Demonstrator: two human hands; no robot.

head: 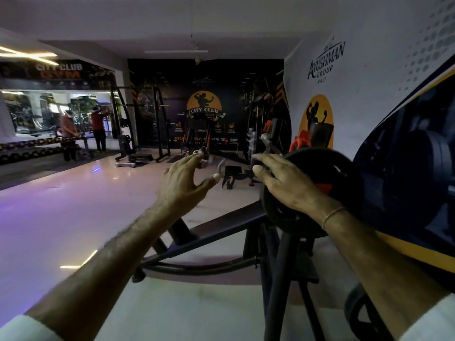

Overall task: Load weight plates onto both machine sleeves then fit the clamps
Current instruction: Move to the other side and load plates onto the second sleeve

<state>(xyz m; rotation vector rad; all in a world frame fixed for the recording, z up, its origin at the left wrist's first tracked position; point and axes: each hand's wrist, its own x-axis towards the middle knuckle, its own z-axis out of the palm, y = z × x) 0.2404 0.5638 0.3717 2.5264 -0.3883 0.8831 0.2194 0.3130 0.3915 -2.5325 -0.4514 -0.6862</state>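
Two bare forearms reach forward from the lower corners of the view, each ending in a white cuff. Between them, below the weight plate (307,193), stands the dark machine frame (278,279), with a slanted bar running down to the left of the plate toward the pale floor (73,217).

The right hand (285,180) lies flat over the face of the weight plate, fingers spread and stretched; I cannot tell if they really grip it or only press on it. A thin bracelet (333,215) sits on the right wrist, in front of the lower part of the plate. The plate is black, round, with an orange mark near its middle, and it sits on the machine sleeve (269,143), whose metal end sticks out above the plate, up and to the left.

The left hand (187,178) floats left of the plate, fingers apart and holding nothing; it does not touch the plate.

Just behind the plate, up and to the right, an orange part (299,142) of the machine shows. To the right of the plate a wall banner (327,60) reads "Ayushman Group".

Far behind the plate, more gym machines (138,134) stand before a dark wall with a "City Club" logo (203,104). Far to the left of the plate, two persons (83,131) stand beside a mirror, too blurred to tell more.
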